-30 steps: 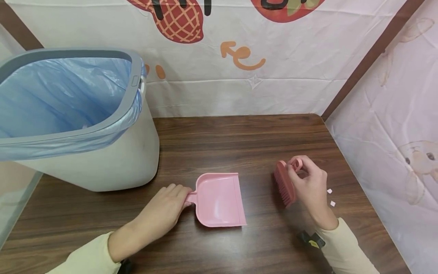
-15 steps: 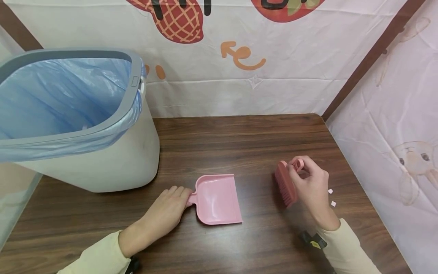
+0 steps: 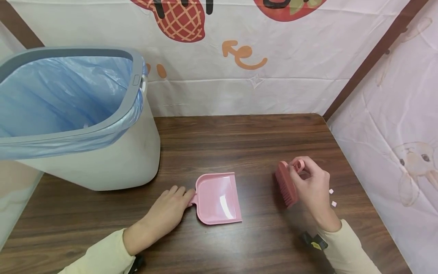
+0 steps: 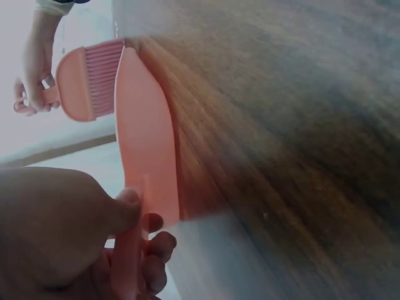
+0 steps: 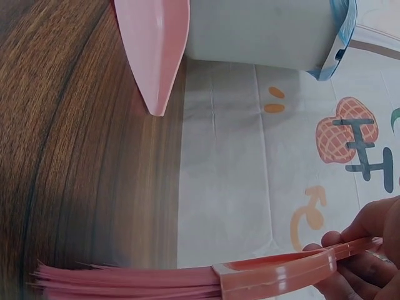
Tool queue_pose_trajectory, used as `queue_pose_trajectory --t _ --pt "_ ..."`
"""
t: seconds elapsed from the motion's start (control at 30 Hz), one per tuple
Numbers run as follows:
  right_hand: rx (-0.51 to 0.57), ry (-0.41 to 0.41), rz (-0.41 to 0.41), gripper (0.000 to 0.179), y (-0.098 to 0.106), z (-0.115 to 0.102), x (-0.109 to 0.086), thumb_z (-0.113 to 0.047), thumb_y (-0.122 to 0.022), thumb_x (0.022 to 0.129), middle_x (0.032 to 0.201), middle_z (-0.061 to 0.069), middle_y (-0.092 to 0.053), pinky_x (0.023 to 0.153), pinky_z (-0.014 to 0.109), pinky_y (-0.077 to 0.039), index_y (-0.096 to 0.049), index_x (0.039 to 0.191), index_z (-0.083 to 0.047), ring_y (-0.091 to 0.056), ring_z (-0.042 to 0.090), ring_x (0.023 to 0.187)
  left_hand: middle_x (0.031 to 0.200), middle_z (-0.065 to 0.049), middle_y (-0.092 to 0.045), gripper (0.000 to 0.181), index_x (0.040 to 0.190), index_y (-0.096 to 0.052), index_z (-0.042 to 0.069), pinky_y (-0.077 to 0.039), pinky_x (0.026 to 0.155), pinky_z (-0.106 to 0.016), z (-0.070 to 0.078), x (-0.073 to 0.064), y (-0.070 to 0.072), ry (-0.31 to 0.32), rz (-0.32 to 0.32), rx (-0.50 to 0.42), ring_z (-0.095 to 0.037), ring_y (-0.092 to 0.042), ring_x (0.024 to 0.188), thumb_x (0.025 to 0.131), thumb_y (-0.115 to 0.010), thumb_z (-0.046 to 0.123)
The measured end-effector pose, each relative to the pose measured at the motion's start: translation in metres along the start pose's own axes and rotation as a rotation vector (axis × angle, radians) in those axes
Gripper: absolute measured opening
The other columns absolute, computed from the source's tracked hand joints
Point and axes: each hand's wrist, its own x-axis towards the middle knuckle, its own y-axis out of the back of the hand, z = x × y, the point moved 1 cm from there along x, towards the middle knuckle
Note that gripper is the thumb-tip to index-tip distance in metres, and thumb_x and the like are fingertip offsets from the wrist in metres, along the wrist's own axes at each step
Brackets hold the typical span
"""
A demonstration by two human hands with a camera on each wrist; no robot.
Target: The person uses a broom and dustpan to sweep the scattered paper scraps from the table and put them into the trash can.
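In the head view my left hand (image 3: 169,213) grips the handle of a pink dustpan (image 3: 213,198), whose wide edge faces right. The left wrist view shows the thumb and curled fingers around that dustpan's handle (image 4: 129,262). To the right, my right hand (image 3: 312,186) pinches the handle of a pink hand brush (image 3: 286,184) held upright, bristles down. In the right wrist view the bristles (image 5: 125,282) extend towards the table. Two small white pieces (image 3: 334,204) lie just right of my right hand. A gap separates brush and dustpan.
A pale bin (image 3: 113,163) with a grey rim and blue liner stands at the left on the dark wooden table (image 3: 239,140). A printed white cloth (image 3: 291,76) hangs behind the table, and another cloth (image 3: 393,171) runs along the right side.
The dustpan has shifted slightly left, its wide edge a little farther from the brush. My left wrist has swung a little to the right. The right hand and brush have hardly moved.
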Motion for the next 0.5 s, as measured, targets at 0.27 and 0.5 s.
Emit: queue_pose_trajectory --t 0.27,0.5 --pt "0.043 0.003 0.055 0.014 0.007 0.002 0.000 0.009 -0.072 0.084 0.086 0.011 -0.074 0.060 0.007 -0.049 -0.069 0.091 -0.003 -0.063 -0.010 0.078 0.088 -0.007 -0.062 0.016 0.113 -0.063 0.008 -0.049 0.068 -0.043 0.002 0.001 0.002 0.017 -0.006 -0.011 -0.026 -0.056 0.081 0.099 -0.065 0.014" --pt "0.021 0.015 0.083 0.007 0.018 0.006 0.001 0.007 -0.069 0.089 0.085 0.014 -0.072 0.063 0.007 -0.050 -0.067 0.092 0.002 -0.063 -0.008 0.074 0.090 -0.008 -0.063 0.016 0.115 -0.062 0.008 -0.051 0.071 -0.045 0.001 0.002 0.002 0.034 -0.040 -0.009 -0.027 -0.057 0.083 0.100 -0.064 0.014"
